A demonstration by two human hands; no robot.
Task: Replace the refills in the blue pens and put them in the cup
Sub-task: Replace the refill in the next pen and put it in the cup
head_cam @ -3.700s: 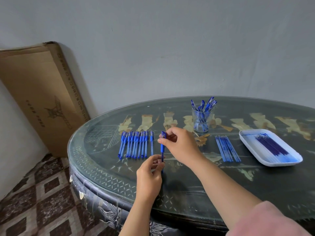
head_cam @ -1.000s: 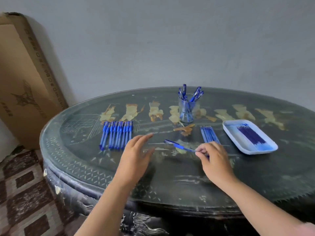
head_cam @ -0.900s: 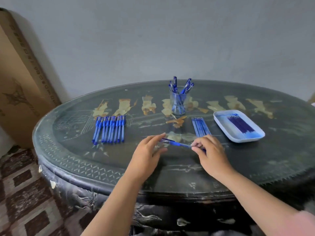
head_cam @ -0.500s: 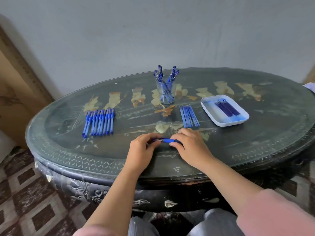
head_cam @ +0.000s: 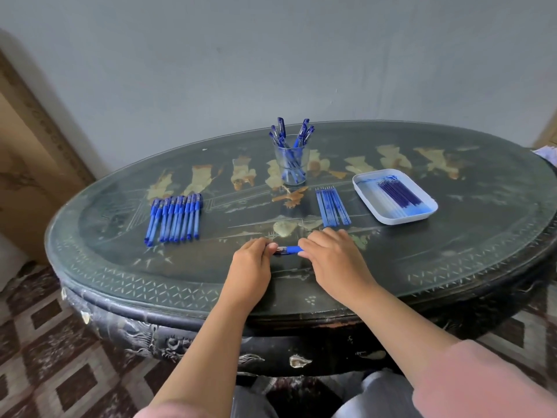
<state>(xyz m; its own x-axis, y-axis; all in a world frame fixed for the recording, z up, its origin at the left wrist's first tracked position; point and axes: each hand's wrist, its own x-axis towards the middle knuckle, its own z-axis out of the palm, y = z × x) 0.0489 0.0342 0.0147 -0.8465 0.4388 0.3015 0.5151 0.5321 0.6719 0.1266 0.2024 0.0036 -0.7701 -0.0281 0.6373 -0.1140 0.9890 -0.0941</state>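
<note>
A blue pen (head_cam: 288, 250) lies level just above the table's near middle, held at both ends. My left hand (head_cam: 251, 267) pinches its left end and my right hand (head_cam: 333, 260) grips its right end; only a short middle stretch shows. A row of several blue pens (head_cam: 176, 218) lies at the left. A clear cup (head_cam: 291, 164) with several blue pens in it stands at the back middle. Several loose refills (head_cam: 332, 206) lie right of centre. A white tray (head_cam: 366, 191) at the right holds several dark blue refills (head_cam: 398, 194).
The oval dark table (head_cam: 156, 285) has a glass top and a carved rim close to my body. A tall cardboard box (head_cam: 27, 164) leans on the wall at the left. Patterned floor tiles (head_cam: 45, 357) lie below.
My hands came together on the pen: the left hand, open a second ago, closed on its left end, and the right slid in along it. The view tilted down and shifted right.
</note>
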